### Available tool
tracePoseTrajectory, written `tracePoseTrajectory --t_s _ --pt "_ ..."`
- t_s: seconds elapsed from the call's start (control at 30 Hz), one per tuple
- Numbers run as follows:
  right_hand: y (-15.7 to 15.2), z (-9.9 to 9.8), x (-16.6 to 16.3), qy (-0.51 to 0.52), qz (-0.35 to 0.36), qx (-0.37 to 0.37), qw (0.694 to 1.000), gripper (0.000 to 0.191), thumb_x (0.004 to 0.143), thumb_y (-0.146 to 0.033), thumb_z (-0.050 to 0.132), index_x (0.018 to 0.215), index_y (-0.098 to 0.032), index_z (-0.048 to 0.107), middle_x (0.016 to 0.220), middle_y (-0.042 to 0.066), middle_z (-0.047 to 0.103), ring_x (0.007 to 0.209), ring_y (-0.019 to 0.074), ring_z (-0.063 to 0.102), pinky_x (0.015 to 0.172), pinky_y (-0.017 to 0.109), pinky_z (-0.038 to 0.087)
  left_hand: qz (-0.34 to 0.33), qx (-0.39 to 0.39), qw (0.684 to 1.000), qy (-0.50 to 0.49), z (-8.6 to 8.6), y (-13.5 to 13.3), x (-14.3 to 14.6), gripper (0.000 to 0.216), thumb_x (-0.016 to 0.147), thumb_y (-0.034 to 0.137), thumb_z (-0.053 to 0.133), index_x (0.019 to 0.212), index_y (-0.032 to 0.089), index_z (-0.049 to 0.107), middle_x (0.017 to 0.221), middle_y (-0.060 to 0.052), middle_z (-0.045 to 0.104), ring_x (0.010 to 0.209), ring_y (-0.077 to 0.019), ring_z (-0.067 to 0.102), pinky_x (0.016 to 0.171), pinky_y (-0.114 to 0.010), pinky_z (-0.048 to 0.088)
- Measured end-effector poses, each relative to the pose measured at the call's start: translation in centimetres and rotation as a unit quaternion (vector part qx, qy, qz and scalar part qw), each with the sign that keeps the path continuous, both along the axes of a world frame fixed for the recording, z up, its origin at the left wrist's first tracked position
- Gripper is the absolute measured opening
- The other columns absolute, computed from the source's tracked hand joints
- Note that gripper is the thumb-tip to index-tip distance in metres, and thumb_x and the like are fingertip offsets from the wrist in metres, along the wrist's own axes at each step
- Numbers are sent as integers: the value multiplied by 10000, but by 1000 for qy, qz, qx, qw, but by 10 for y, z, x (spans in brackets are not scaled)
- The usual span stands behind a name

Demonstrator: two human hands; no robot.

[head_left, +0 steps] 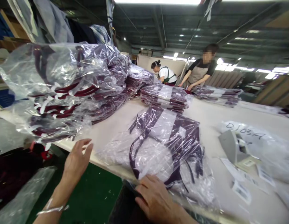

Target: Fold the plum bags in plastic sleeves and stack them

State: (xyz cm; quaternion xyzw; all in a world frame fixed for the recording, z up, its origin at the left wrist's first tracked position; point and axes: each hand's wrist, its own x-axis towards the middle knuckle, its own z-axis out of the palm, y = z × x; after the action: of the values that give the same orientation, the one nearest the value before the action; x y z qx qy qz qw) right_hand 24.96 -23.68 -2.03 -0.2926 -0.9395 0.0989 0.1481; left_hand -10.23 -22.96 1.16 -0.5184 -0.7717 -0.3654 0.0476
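Note:
A clear plastic bag with a folded dark purple garment (pixel 168 140) lies on the beige table (pixel 116 121) in front of me. My right hand (pixel 153 194) rests palm down on the bag's near edge, fingers slightly apart, at the table's front edge. My left hand (pixel 76 160) hovers open with fingers stretched out, just below a tall leaning pile of bagged purple garments (pixel 65 87) at the left. A thin bracelet sits on my left wrist (pixel 53 209).
More stacks of bagged garments (pixel 164 96) stand further back. Two people (pixel 200 73) work at the table's far end. A grey label device (pixel 233 146), loose labels and a marked plastic sheet (pixel 249 133) lie at the right. Green floor (pixel 93 196) shows below.

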Motion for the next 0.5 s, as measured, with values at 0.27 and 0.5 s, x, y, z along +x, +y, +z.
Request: tracePoseTrajectory --t_s 0.27,0.5 --pt "18 21 4 -62 81 -99 990 175 948 -365 621 1017 -378 781 868 -87 770 884 164 705 790 237 519 -297 -42 927 223 -15 98 106 567 997 545 473 1474 241 519 1578 -156 449 1489 -343 362 1201 -592 293" --pt "151 96 86 51 -228 12 972 674 1027 -534 407 1567 -130 396 1616 186 362 1522 307 304 1223 546 276 -277 -171 933 153 -44 82 29 505 942 560 496 1347 301 652 1453 -80 606 1357 -300 552 1166 -482 407"
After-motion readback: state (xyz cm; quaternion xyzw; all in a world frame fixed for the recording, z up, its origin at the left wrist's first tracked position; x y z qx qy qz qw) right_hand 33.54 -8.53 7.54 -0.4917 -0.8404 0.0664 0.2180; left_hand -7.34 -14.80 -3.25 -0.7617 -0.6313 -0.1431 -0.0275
